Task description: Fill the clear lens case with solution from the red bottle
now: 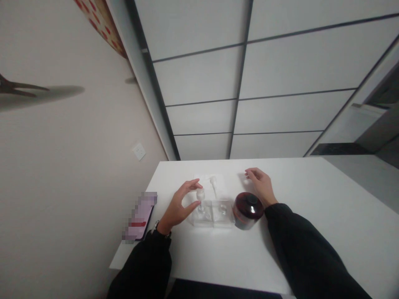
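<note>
My left hand (176, 207) reaches in from the left, thumb and fingers spread in a C around a small clear bottle (200, 194). Whether the fingertips touch it cannot be made out. Just below the bottle lies a clear plastic tray (213, 220) with two compartments and blurred clear items inside. A thin white piece with a wider head (213, 181) lies behind the tray. My right hand (261, 185) rests on the table, holding nothing visible, its fingers loosely extended. Nearest to its wrist stands a dark red-brown round container (247, 210) with a black knob on top.
A phone (141, 218), partly pixelated, lies at the left edge of the white table (199, 253). The wall with a socket (139, 151) rises on the left. White panelled doors (202, 118) stand behind the table.
</note>
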Demonstrator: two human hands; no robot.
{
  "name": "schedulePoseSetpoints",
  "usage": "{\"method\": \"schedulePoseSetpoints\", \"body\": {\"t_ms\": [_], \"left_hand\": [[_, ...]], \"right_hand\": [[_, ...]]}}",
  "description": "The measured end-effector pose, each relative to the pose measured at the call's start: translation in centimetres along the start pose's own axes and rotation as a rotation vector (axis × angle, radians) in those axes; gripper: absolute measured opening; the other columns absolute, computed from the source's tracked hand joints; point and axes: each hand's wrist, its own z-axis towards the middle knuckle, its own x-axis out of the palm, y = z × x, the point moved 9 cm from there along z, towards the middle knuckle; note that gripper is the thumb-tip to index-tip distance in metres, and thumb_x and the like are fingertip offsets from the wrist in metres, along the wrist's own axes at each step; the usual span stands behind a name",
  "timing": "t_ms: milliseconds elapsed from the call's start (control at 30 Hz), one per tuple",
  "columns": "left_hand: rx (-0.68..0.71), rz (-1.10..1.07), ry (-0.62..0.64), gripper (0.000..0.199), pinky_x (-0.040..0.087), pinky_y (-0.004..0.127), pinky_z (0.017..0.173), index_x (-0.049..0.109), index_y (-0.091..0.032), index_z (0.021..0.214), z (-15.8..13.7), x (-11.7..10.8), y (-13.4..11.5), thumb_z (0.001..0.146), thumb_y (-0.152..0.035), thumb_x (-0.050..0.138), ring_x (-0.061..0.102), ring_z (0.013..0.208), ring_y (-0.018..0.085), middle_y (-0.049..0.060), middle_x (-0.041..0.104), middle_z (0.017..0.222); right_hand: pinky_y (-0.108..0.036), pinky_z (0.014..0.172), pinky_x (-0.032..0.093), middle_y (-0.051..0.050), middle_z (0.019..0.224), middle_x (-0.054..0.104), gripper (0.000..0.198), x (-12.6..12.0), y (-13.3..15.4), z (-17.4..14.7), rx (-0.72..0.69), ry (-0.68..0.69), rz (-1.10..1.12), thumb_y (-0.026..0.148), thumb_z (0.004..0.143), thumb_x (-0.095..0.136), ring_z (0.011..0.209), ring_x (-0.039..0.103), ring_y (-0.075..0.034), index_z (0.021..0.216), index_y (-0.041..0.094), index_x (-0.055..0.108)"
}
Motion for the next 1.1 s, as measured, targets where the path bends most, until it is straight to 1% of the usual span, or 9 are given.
{"method": "schedulePoseSetpoints", "body": {"t_ms": [67, 200, 300, 433, 567, 767, 900, 1000, 1100], "left_hand": [[-0.021, -0.042, 0.049, 0.063, 0.056, 0.047, 0.112, 0.052, -0.03, 0.156, -0.2, 0.5, 0.1, 0.098, -0.032, 0.078, 0.069, 0.116, 0.024, 0.009, 0.068, 0.123], [-0.093, -0.109, 0.153, 0.075, 0.056, 0.049, 0.11, 0.044, -0.03, 0.16, -0.5, 1.4, 0.5, 0.096, -0.039, 0.081, 0.071, 0.105, 0.021, 0.009, 0.064, 0.128], [-0.187, -0.142, 0.27, 0.081, 0.049, 0.051, 0.117, 0.039, -0.028, 0.164, -0.8, 2.3, 1.0, 0.096, -0.039, 0.082, 0.069, 0.111, 0.023, 0.007, 0.067, 0.118], [-0.254, -0.094, 0.334, 0.083, 0.035, 0.054, 0.126, 0.039, -0.027, 0.164, -0.8, 2.4, 1.3, 0.094, -0.039, 0.083, 0.068, 0.119, 0.025, 0.006, 0.072, 0.114], [-0.272, -0.121, 0.39, 0.08, 0.034, 0.056, 0.126, 0.036, -0.026, 0.165, -0.9, 2.7, 1.6, 0.098, -0.038, 0.078, 0.067, 0.125, 0.028, 0.008, 0.075, 0.118], [-0.287, -0.16, 0.374, 0.085, 0.041, 0.052, 0.121, 0.034, -0.028, 0.165, -1.2, 2.8, 2.2, 0.095, -0.037, 0.08, 0.065, 0.127, 0.026, 0.01, 0.065, 0.126], [-0.244, -0.168, 0.433, 0.085, 0.036, 0.054, 0.125, 0.019, -0.027, 0.171, -1.3, 3.3, 1.8, 0.102, -0.035, 0.069, 0.062, 0.13, 0.025, 0.01, 0.066, 0.128], [-0.241, -0.172, 0.418, 0.094, 0.036, 0.054, 0.125, 0.017, -0.028, 0.171, -1.3, 3.2, 2.0, 0.098, -0.036, 0.075, 0.061, 0.132, 0.026, 0.01, 0.061, 0.132], [-0.275, -0.168, 0.387, 0.096, 0.037, 0.055, 0.125, 0.015, -0.028, 0.172, -1.4, 3.0, 2.6, 0.097, -0.036, 0.076, 0.063, 0.128, 0.026, 0.008, 0.063, 0.126]], "right_hand": [[-0.041, 0.081, 0.054, -0.008, 0.086, 0.076, 0.046, 0.0, 0.0, 0.0, 0.001, -0.002, -0.002, 0.067, 0.084, 0.072, 0.08, 0.07, -0.026, 0.09, 0.021, 0.074], [-0.041, 0.081, 0.054, -0.007, 0.086, 0.076, 0.045, 0.0, 0.0, 0.0, 0.005, -0.001, -0.009, 0.066, 0.084, 0.071, 0.08, 0.07, -0.025, 0.091, 0.021, 0.074], [-0.041, 0.081, 0.054, -0.007, 0.085, 0.076, 0.045, 0.0, -0.1, 0.0, 0.007, 0.003, -0.012, 0.066, 0.084, 0.071, 0.08, 0.07, -0.025, 0.091, 0.022, 0.074], [-0.041, 0.081, 0.054, -0.007, 0.085, 0.076, 0.045, 0.0, -0.1, 0.0, 0.008, 0.006, -0.016, 0.066, 0.084, 0.071, 0.08, 0.07, -0.025, 0.091, 0.022, 0.074], [-0.04, 0.08, 0.054, -0.007, 0.084, 0.076, 0.046, 0.0, -0.1, 0.0, 0.003, 0.009, -0.027, 0.067, 0.085, 0.071, 0.079, 0.07, -0.025, 0.09, 0.022, 0.074], [-0.04, 0.079, 0.055, -0.008, 0.086, 0.078, 0.046, 0.0, 0.1, 0.0, -0.001, 0.007, -0.042, 0.067, 0.086, 0.07, 0.078, 0.07, -0.025, 0.09, 0.021, 0.075], [-0.041, 0.081, 0.055, -0.008, 0.086, 0.077, 0.042, 0.1, 0.2, 0.0, 0.002, 0.015, -0.048, 0.063, 0.086, 0.071, 0.078, 0.07, -0.025, 0.089, 0.022, 0.075], [-0.041, 0.081, 0.054, -0.008, 0.086, 0.077, 0.04, 0.1, 0.2, -0.1, 0.005, 0.02, -0.052, 0.061, 0.086, 0.07, 0.078, 0.07, -0.025, 0.09, 0.021, 0.075], [-0.041, 0.082, 0.054, -0.008, 0.085, 0.077, 0.04, 0.1, 0.2, -0.1, 0.007, 0.025, -0.057, 0.061, 0.087, 0.069, 0.078, 0.07, -0.025, 0.09, 0.021, 0.074]]}}
